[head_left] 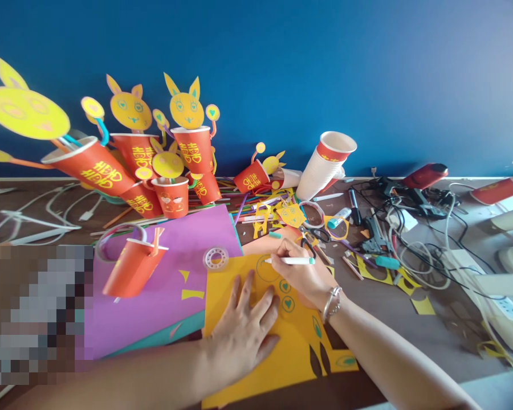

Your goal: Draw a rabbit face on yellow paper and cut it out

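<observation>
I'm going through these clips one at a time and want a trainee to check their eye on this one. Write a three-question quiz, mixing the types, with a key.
1. Which hand holds the white pen?
2. True or false: the left hand rests on the purple sheet.
3. Fill in the blank: each of the two small circles drawn just below the pen has a ____ inside it.

Key:
1. The right hand.
2. False; it lies spread on the yellow sheet.
3. Heart.
</observation>
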A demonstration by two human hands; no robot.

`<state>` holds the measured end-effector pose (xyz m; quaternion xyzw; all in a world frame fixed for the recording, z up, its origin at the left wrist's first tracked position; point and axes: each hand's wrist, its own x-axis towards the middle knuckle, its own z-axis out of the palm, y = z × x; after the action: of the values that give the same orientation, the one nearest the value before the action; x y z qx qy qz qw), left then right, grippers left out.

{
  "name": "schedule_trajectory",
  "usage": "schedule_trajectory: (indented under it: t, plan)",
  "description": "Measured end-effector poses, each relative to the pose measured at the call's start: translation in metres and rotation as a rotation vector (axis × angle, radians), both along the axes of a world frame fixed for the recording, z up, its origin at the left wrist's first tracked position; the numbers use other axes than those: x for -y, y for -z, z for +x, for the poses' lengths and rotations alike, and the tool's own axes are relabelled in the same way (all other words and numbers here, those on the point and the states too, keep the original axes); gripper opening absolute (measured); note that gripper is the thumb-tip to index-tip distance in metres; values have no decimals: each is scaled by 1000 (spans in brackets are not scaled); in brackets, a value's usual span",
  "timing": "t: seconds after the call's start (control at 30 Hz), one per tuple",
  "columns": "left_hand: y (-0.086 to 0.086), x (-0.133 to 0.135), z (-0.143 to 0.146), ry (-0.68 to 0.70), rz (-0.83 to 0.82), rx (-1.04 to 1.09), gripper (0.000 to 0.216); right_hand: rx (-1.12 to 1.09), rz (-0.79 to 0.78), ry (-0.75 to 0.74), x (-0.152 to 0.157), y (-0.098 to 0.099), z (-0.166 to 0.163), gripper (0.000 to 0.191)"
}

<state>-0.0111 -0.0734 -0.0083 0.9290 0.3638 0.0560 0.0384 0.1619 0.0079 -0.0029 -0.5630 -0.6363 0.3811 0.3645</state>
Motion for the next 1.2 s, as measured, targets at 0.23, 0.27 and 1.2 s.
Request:
schedule_trajectory:
  t: [0.23,0.27,1.2]
  plan:
    - [-1,0,0,6,-10,-15,51,12,-6,-4,1,-3,0,20]
    - [-1,0,0,8,-7,-14,51,19,-3,-2,1,-3,0,20]
    - [-3,0,0,5,-15,0,51,82,-18,-27,0,0,0,19]
